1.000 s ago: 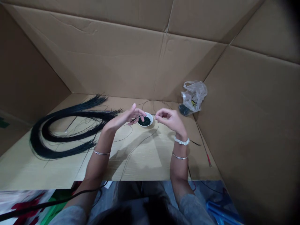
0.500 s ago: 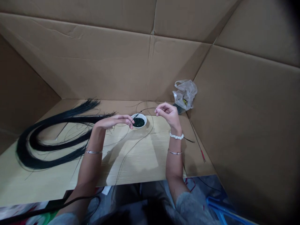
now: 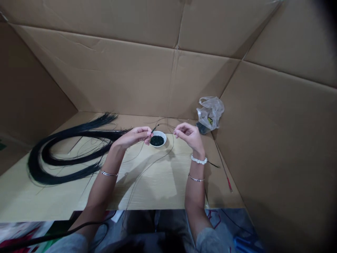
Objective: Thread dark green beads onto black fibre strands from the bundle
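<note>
My left hand (image 3: pixel 133 137) pinches a thin black strand (image 3: pixel 153 129) between thumb and fingertips, just left of a small white bowl (image 3: pixel 161 136) of dark green-black beads (image 3: pixel 157 141). My right hand (image 3: pixel 188 135) is raised right of the bowl, with thumb and forefinger closed on the fine strand, which is hard to see there. The strand arcs over the bowl and trails down across the wooden tabletop (image 3: pixel 155 186). A long bundle of black fibres (image 3: pixel 65 156) lies in loops to the left.
Cardboard walls (image 3: pixel 105 77) surround the tabletop at the back and sides. A crumpled plastic bag (image 3: pixel 210 113) sits in the back right corner. A thin red-tipped rod (image 3: pixel 228 182) lies along the right edge. A black cable (image 3: pixel 63 233) runs below the front edge.
My left hand has moved from over the bowl to its left side. Both hands have drawn slightly lower, and the whole view has shifted as my head moved.
</note>
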`<state>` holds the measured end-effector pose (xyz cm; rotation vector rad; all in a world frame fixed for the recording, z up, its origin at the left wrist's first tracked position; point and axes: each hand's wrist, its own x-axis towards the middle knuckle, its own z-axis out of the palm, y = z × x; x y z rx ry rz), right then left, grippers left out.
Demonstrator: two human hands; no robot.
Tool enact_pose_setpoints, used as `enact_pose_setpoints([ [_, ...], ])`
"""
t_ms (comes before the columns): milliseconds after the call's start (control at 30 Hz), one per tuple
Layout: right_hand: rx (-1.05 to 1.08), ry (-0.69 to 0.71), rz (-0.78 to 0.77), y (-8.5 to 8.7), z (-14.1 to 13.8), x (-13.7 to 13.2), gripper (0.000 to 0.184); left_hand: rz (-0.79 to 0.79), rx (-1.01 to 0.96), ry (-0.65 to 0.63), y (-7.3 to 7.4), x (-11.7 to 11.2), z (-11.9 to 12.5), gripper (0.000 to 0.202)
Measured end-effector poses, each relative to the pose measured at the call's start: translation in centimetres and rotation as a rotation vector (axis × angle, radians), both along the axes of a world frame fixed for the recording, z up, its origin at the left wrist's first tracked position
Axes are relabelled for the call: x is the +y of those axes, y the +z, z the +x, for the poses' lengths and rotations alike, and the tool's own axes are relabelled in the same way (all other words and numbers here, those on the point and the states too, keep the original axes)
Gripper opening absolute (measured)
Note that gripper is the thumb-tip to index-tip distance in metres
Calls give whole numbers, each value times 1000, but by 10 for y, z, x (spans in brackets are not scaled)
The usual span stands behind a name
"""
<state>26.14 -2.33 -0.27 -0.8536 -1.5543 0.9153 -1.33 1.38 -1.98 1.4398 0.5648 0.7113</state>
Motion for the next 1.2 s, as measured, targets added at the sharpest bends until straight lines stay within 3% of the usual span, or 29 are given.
enact_pose_setpoints([
  [400, -235, 104, 3, 5, -4, -7, 16, 58, 66, 52, 8, -1, -14, 28],
  [600, -206, 146, -25, 6, -6, -6, 16, 186, 265, 112, 14, -1, -26, 29],
  [800, -257, 177, -11, 4, -12, -5, 16, 154, 296, -46, 18, -3, -33, 28],
  [967, -279, 167, -8, 5, -15, -7, 16, 262, 326, 74, 17, -3, -28, 27],
  [1200, -313, 161, -1, 7, -22, -7, 12, 130, 283, 27, 24, -9, -24, 26],
])
